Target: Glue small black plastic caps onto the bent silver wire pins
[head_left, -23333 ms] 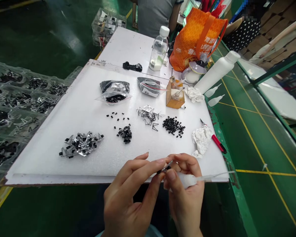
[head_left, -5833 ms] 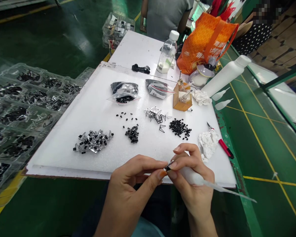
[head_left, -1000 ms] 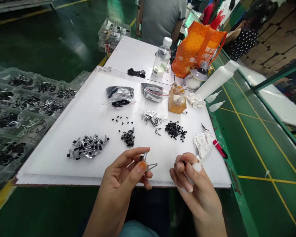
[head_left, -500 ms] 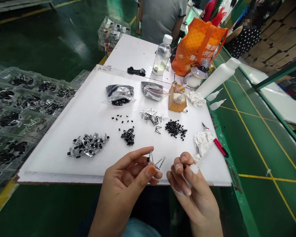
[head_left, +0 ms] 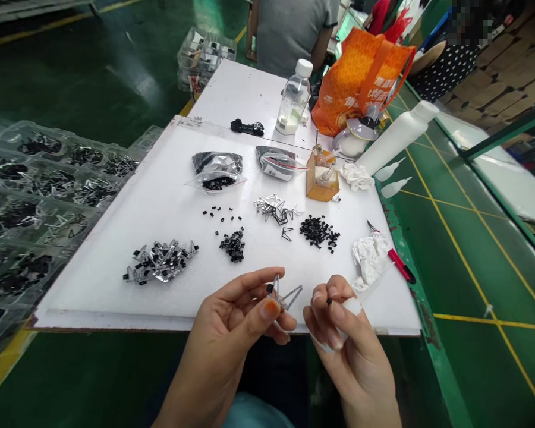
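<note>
My left hand (head_left: 238,324) pinches a thin silver V-shaped metal frame (head_left: 289,295) between thumb and fingers. A small black square piece (head_left: 270,288) sits at one end of that frame. To the right, my right hand (head_left: 345,333) is closed, with a tiny black piece (head_left: 329,301) between thumb and fingertip. A white object (head_left: 353,305) is also tucked in this hand, mostly hidden by the fingers. Both hands are raised at the table's near edge, a short gap apart. Beyond them lie a pile of bare metal frames (head_left: 274,209) and a heap of black pieces (head_left: 317,230).
Frames with black pieces attached (head_left: 163,261) are piled at left, near another black heap (head_left: 233,246). Zip bags (head_left: 217,171), a wooden holder (head_left: 321,184), crumpled tissue (head_left: 369,258) and a red-handled knife (head_left: 400,265) lie around. Compartment trays (head_left: 49,196) stand at left.
My left hand has moved slightly right with the metal frame. The right hand's fingertips have shifted slightly left with the tiny black piece, narrowing the gap. The view has shifted slightly.
</note>
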Tool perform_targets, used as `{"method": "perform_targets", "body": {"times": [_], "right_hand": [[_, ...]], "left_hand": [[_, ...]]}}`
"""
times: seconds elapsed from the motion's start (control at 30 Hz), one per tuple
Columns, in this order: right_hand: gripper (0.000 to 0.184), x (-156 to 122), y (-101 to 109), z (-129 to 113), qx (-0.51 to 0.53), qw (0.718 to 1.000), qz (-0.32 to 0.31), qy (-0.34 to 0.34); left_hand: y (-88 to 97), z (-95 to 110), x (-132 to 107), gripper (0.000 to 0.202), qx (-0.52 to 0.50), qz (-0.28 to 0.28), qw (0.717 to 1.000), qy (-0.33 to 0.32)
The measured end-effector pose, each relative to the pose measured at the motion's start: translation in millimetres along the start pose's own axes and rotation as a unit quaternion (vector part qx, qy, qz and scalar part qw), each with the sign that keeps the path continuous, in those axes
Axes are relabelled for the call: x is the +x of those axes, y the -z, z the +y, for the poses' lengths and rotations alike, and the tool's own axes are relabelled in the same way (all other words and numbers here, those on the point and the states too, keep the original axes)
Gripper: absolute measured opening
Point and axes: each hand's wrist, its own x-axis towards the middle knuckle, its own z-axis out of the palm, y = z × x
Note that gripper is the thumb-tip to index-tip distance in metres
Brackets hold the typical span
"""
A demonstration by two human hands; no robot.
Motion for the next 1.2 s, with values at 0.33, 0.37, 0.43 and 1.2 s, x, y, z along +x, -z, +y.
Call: {"method": "perform_targets", "body": {"times": [0.33, 0.37, 0.43, 1.2], "right_hand": [[0.003, -0.7, 2.4, 3.0, 0.024, 0.999, -0.013, -0.03], [0.003, -1.4, 2.3, 2.5, 0.03, 0.999, -0.02, -0.035], [0.002, -3.0, 1.6, 1.4, 0.032, 0.998, -0.024, -0.041], [0.008, -5.1, -8.5, 14.8, -0.16, 0.972, 0.04, 0.166]], "left_hand": [[0.7, 0.3, -0.3, 0.024, 0.03, 0.04, 0.999, -0.001], [1.0, -0.5, -0.5, 0.025, 0.032, 0.048, 0.998, -0.005], [1.5, -2.0, -1.0, 0.027, 0.04, 0.06, 0.997, -0.011], [-10.8, -13.6, -15.5, 0.039, 0.289, 0.131, 0.9, -0.298]]}}
